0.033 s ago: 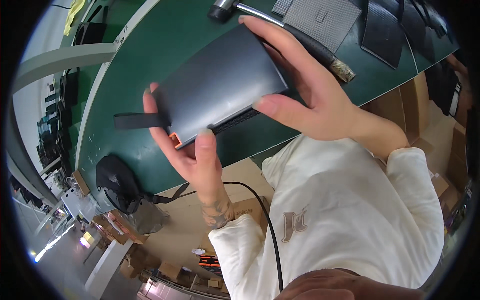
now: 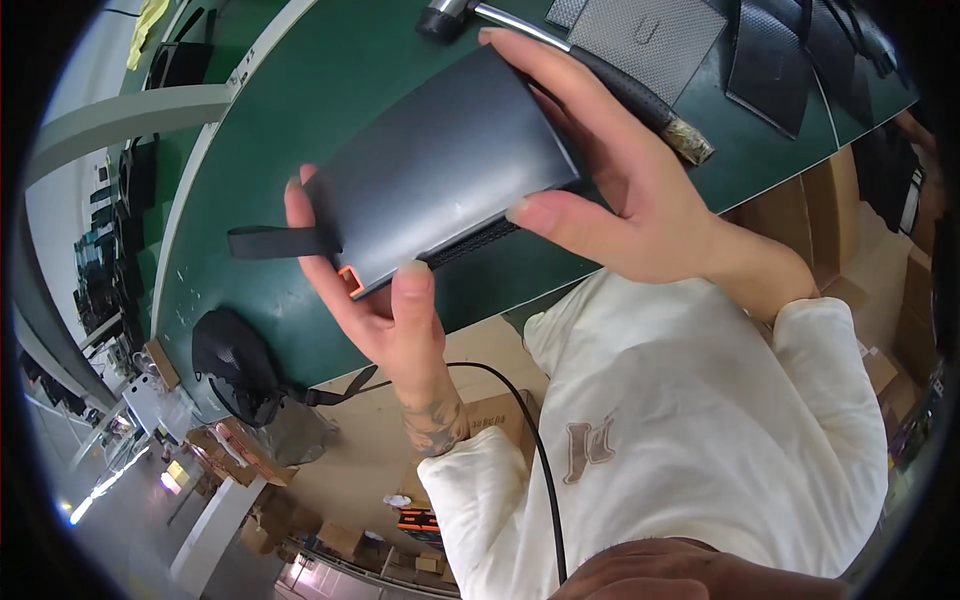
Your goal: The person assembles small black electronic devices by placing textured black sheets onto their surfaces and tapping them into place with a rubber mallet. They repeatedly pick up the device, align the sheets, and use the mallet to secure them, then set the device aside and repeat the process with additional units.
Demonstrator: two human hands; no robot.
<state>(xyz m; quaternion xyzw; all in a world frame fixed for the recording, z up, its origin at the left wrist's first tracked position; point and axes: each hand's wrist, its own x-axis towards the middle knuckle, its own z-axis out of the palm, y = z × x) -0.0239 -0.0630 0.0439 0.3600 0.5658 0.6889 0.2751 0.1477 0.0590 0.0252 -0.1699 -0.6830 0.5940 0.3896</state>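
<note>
Between my two hands, above the green table (image 2: 265, 130), is a dark, smooth-covered case (image 2: 440, 160). A black strap loop (image 2: 275, 242) sticks out from its left end. At its near left corner shows a small orange edge (image 2: 350, 280), and black ribbed or mesh material runs along the near side. My left hand (image 2: 380, 310) grips the left end, thumb on the near edge and fingers behind. Around the right end closes my right hand (image 2: 640, 200), its thumb pressed on the near edge and its index finger reaching the far corner. The underside of the case is hidden.
Beyond my right hand lies a hammer (image 2: 625, 88) with a black handle. Grey textured sheets (image 2: 655, 45) and black flat pieces (image 2: 770, 70) lie at the far right. A black mesh bag (image 2: 235, 365) sits at the table's left edge. Cardboard boxes (image 2: 790, 220) stand below.
</note>
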